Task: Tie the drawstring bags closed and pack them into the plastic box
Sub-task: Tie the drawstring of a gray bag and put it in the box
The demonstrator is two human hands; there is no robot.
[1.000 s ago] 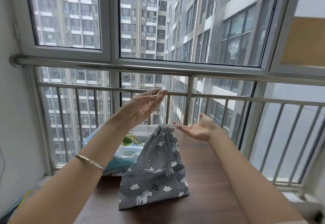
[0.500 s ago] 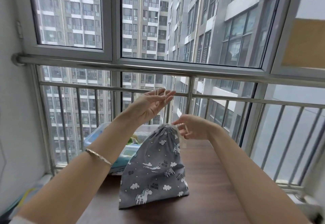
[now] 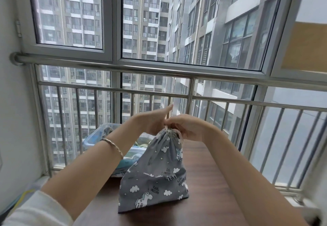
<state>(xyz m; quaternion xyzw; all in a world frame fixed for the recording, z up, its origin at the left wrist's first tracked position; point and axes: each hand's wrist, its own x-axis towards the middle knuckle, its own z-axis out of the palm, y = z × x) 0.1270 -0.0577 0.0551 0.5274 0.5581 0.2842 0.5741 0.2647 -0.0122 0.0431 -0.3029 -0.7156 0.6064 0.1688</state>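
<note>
The brown desk (image 3: 208, 204) runs along the railed window. The plastic box (image 3: 92, 138) sits at its far left edge, open and already holding coloured things, close enough that a finished bag can probably go straight in. Just in front of it, touching or nearly so, the grey unicorn-print bag (image 3: 155, 172) stands upright near the middle of the desk. Its flat base is down and its neck is gathered tight, which keeps the opening up where both hands can work. The right hand (image 3: 189, 128) is curled over the neck, its fingers closed on the cord (image 3: 178, 135), seemingly to start the knot. The left hand (image 3: 152, 123) is pressed against it, pinching the same cord just above the neck with one finger pointing straight up, probably to keep tension. A thin bracelet (image 3: 113, 145) sits on the left wrist. A second ago the left hand held the cord high above the bag and the right palm lay open beside the neck. Now the left has dropped and the two hands meet at the neck.
</note>
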